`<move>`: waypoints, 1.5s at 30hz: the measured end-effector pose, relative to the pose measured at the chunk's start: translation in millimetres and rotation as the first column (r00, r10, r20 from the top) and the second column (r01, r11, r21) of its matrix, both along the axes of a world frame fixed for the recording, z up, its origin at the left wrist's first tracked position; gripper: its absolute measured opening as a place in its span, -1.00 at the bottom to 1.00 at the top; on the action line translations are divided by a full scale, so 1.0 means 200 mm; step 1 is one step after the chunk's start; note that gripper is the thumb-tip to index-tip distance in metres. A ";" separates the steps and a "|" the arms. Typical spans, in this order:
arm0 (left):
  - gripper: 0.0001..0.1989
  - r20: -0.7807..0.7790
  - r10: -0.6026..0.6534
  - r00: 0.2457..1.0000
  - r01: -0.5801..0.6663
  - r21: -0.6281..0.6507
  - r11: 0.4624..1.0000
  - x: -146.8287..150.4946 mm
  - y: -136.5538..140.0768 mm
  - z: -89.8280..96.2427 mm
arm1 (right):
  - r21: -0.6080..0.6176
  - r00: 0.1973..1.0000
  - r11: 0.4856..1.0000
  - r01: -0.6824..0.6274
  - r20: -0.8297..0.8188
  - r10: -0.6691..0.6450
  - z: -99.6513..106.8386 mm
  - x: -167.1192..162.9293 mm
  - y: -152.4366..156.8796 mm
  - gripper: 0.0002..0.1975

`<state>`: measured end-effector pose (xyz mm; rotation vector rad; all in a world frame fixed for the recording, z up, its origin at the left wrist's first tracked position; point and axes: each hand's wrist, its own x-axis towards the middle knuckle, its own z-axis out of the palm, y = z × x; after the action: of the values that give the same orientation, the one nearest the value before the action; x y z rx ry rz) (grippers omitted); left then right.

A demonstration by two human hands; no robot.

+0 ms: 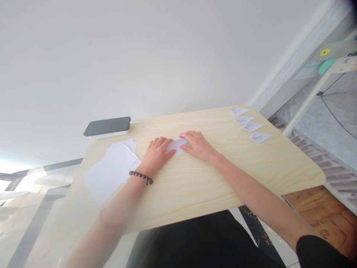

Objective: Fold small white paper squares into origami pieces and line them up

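A small folded sheet of white paper (177, 144) lies near the middle of the wooden table (203, 190), between my two hands. My left hand (156, 153) grips its left side, thumb on the near edge and fingers at the far edge. At the paper's right end, my right hand (198, 144) pinches it between thumb and fingers. The fingertips cover parts of both ends. Loose white sheets (111, 169) lie to the left of my left hand, overlapping one another. Over on the right stand several folded paper pieces (252, 126), pointed in shape, in a slanting row.
At the back left of the table sits a dark-topped device (107, 127) with a white cable (138, 124). A pale wall (167, 56) rises behind the table. Off to the right, a white metal pole (306, 100) slants up beside the table.
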<state>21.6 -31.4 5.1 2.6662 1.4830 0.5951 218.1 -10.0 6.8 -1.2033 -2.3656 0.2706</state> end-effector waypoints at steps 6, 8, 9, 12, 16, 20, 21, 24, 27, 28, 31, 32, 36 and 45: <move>-0.76 -0.032 -0.044 0.999 0.045 0.057 0.997 0.01 -0.01 0.00 | -0.007 0.997 0.997 -0.080 -0.002 0.080 0.00 0.01 0.00 -0.80; -0.77 -0.051 -0.045 0.998 0.049 0.083 0.995 0.01 -0.02 0.00 | -0.001 0.996 0.996 -0.085 0.018 0.085 0.01 0.02 0.00 -0.79; -0.77 -0.061 -0.047 0.997 0.052 0.093 0.994 0.01 -0.02 0.00 | 0.004 0.996 0.996 -0.084 0.035 0.083 0.01 0.02 0.00 -0.79; -0.77 -0.092 -0.055 0.994 0.065 0.114 0.991 0.01 -0.03 0.00 | 0.022 0.995 0.998 -0.067 0.080 0.065 0.02 0.01 -0.02 -0.75; -0.78 -0.121 -0.046 0.992 0.062 0.133 0.989 0.02 -0.03 0.02 | 0.035 0.994 0.999 -0.028 0.110 0.024 0.04 0.00 -0.03 -0.71; -0.78 -0.159 -0.030 0.987 0.054 0.149 0.987 0.02 -0.04 0.03 | 0.065 0.989 0.998 0.019 0.146 -0.028 0.05 -0.01 -0.03 -0.70; -0.77 -0.168 -0.021 0.986 0.047 0.152 0.987 0.03 -0.04 0.03 | 0.069 0.987 0.997 0.032 0.155 -0.042 0.05 -0.01 -0.03 -0.71; -0.75 -0.184 0.003 0.983 0.026 0.156 0.987 0.03 -0.04 0.03 | 0.074 0.981 0.994 0.076 0.174 -0.088 0.05 -0.01 -0.03 -0.72; -0.73 -0.199 0.007 0.980 0.022 0.142 0.990 0.04 -0.05 0.03 | 0.084 0.975 0.990 0.111 0.182 -0.124 0.04 0.01 -0.01 -0.73; -0.74 -0.205 0.006 0.979 0.023 0.136 0.990 0.04 -0.05 0.03 | 0.089 0.975 0.989 0.120 0.178 -0.134 0.04 0.01 -0.01 -0.73; -0.74 -0.218 -0.001 0.976 0.028 0.120 0.992 0.04 -0.05 0.03 | 0.107 0.982 0.987 0.118 0.136 -0.132 0.02 0.00 -0.01 -0.77; -0.73 -0.221 -0.004 0.975 0.030 0.116 0.993 0.04 -0.05 0.03 | 0.114 0.986 0.989 0.098 0.121 -0.112 0.02 0.00 -0.01 -0.79; -0.72 -0.229 -0.011 0.973 0.036 0.106 0.994 0.04 -0.05 0.04 | 0.150 0.991 0.988 -0.017 0.133 -0.003 0.00 -0.01 -0.02 -0.78; -0.72 -0.239 0.005 0.971 0.022 0.109 0.994 0.05 -0.05 0.04 | 0.234 0.980 0.969 -0.078 0.198 0.031 -0.01 0.00 -0.02 -0.76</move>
<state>31.7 -41.4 12.7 2.9172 1.5335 0.3768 218.6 -14.4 5.0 -1.0912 -2.5123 -0.1213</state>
